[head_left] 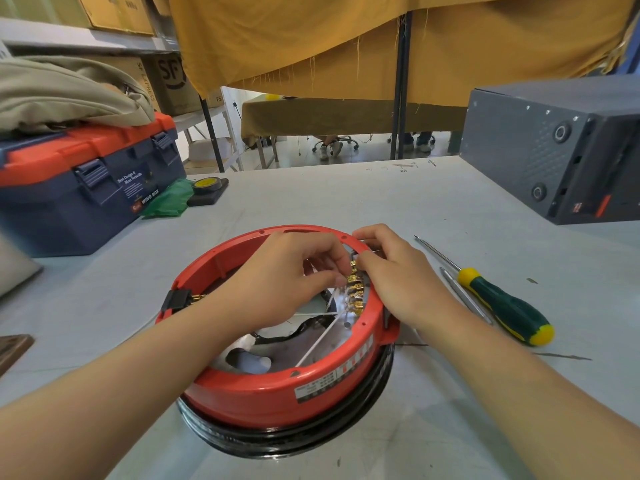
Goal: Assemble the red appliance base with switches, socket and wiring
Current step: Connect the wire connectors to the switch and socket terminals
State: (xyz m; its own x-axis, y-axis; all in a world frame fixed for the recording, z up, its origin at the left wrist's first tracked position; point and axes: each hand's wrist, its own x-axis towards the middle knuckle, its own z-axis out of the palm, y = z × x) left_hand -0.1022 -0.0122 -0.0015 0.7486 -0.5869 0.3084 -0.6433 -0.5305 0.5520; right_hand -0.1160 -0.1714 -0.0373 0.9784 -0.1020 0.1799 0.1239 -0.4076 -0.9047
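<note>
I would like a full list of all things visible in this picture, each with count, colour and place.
red appliance base: one, red, table centre, on a black ring
brass terminals: a row of several, gold, inside the base at its right wall
black socket: one, black, left rim of the base
white wires: a few, white, across the base interior
screwdriver: one, green and yellow handle, right of the base
toolbox: one, blue with orange lid, far left
green bag: one, green, beside the toolbox
tape roll: one, black and yellow, behind the bag
grey case: one, dark grey, far right
table: one, pale grey
left hand: pinching at the terminals
right hand: fingers at the terminals
</note>
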